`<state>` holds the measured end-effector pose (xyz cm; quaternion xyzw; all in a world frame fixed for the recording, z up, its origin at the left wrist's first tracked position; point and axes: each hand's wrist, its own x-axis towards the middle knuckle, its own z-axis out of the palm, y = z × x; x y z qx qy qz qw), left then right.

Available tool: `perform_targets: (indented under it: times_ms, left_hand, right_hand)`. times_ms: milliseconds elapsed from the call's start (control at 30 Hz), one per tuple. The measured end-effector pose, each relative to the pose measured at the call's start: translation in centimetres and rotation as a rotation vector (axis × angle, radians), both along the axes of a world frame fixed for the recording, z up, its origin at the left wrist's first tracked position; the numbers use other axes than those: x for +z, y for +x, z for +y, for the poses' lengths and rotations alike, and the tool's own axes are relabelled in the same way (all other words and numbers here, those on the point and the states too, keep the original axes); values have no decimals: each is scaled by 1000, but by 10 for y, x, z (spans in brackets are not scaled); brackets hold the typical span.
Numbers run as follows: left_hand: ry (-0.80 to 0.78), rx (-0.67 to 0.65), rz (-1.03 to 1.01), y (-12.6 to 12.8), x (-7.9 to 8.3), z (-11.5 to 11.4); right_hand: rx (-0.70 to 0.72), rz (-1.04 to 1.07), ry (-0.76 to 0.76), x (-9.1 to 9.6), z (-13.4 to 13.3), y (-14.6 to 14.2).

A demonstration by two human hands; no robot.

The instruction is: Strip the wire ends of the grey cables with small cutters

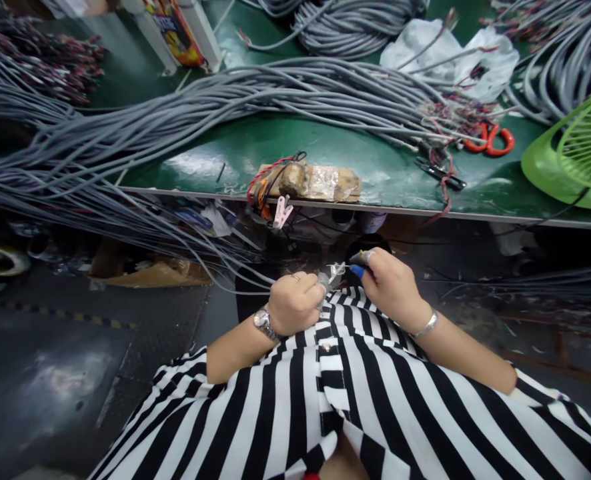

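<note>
My left hand (295, 303) is closed around grey cables (255, 291) close to their ends, in front of my striped shirt. Out of its fingers, which have grey wrapping at the tips, sticks a frayed, silvery cable end (336, 271). My right hand (394, 287) is pinched just to the right of that end, at the tip of a thin pale wire (346, 267). Its index finger has a dark grey covering, and something blue (357, 271) shows at the thumb tip. The exact grip between these fingertips is too small to make out.
A long bundle of grey cables (255, 87) lies across the green table (400, 160). Along the front edge are a wooden block (325, 182) with wires and a pink clip (282, 212). Orange-handled scissors (498, 141) and a green fan (575, 157) are at the right.
</note>
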<state>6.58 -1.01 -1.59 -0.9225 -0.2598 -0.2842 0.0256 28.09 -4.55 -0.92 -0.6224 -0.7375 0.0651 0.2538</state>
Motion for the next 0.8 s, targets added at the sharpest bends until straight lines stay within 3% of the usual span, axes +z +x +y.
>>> perform_targets:
  times_ms: [100,267,400,500,567,700,800]
  left_hand:
    - [16,-21,24,0,-1,-2]
    - [-1,10,12,-2,-1,-3]
    - [45,-74,28,-1,-1,-1]
    - [25,-49,34,-1,-2,2]
    - [-10,5,12,-3,-4,3]
    - [-73,100,-25,-8,-2,4]
    - [-86,97,-23,-8,1,2]
  right_hand:
    - [-20,-25,-47,-1,0,-3]
    - [134,354,-143,0,0,2]
    - [-54,260,-101,-9,2,-8]
    - [-64,246,-105,-13,5,-10]
    - [36,347,-132,-10,5,-6]
    - [370,397,-119,-1,-1,4]
    - [410,370,-91,-3,0,4]
